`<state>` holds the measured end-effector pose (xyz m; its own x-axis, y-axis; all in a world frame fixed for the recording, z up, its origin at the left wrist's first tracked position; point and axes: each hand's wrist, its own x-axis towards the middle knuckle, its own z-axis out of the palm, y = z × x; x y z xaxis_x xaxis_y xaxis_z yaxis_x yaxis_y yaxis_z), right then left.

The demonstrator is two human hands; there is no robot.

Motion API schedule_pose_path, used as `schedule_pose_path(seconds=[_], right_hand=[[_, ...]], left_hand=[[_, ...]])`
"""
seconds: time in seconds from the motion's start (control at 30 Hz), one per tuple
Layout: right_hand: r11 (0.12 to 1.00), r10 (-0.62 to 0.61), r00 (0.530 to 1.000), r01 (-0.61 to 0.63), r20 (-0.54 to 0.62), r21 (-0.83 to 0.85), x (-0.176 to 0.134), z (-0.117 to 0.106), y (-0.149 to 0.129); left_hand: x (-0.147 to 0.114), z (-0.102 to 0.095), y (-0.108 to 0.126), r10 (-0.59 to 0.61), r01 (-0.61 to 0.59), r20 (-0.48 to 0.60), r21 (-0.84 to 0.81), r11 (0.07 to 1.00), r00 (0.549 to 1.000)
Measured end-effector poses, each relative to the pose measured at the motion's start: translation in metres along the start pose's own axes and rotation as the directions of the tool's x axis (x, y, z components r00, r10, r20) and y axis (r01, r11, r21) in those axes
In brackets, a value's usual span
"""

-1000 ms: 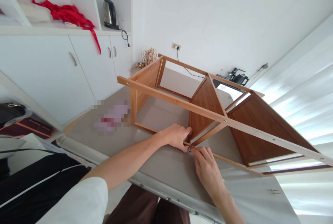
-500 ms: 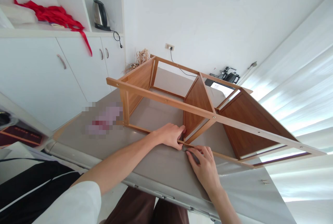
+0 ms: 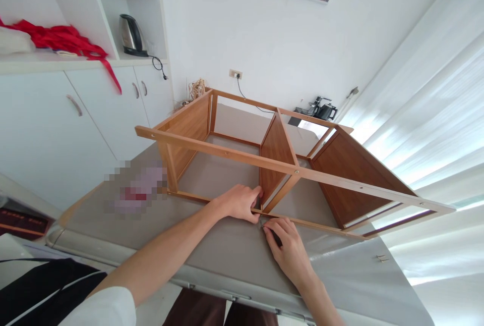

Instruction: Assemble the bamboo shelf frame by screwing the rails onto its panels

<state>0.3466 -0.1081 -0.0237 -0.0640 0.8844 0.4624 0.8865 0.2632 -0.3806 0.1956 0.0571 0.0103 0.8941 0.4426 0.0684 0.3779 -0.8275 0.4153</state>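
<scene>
A brown wooden shelf frame (image 3: 227, 153) lies on its side on the grey table (image 3: 212, 255). My left hand (image 3: 240, 203) is closed around its lower rail, where the middle shelf board (image 3: 275, 157) meets it. Just to the right, my right hand (image 3: 288, 245) pinches a small thin metal tool (image 3: 261, 221), which looks like a hex key, against the outer side of that rail. Most of the tool is hidden by my fingers. The joint at its tip is too small to make out.
Two small brass-coloured screws (image 3: 381, 258) lie near the table's right end. A blurred-out patch (image 3: 138, 189) covers something at the left. Behind the frame are a black kettle set (image 3: 323, 109) and dried plants (image 3: 196, 89). White cabinets (image 3: 91, 109) stand at the left.
The camera view has shifted, so the scene sits a little further left. My right hand has turned slightly at the rail and the metal tool's angle differs. My left hand keeps its grip.
</scene>
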Motion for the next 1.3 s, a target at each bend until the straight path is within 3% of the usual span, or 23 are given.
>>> schedule_pose_path(seconds=[0.53, 1.3], right_hand=[[0.981, -0.035, 0.995, 0.052, 0.091, -0.185, 0.006, -0.002, 0.001], [0.958, -0.080, 0.995, 0.091, 0.051, -0.271, 0.005, 0.005, -0.004]], left_hand=[[0.001, 0.004, -0.005, 0.045, -0.045, -0.031, -0.004, 0.999, 0.998], [0.001, 0.005, -0.007, 0.059, -0.058, -0.026, 0.020, 0.998, 0.998]])
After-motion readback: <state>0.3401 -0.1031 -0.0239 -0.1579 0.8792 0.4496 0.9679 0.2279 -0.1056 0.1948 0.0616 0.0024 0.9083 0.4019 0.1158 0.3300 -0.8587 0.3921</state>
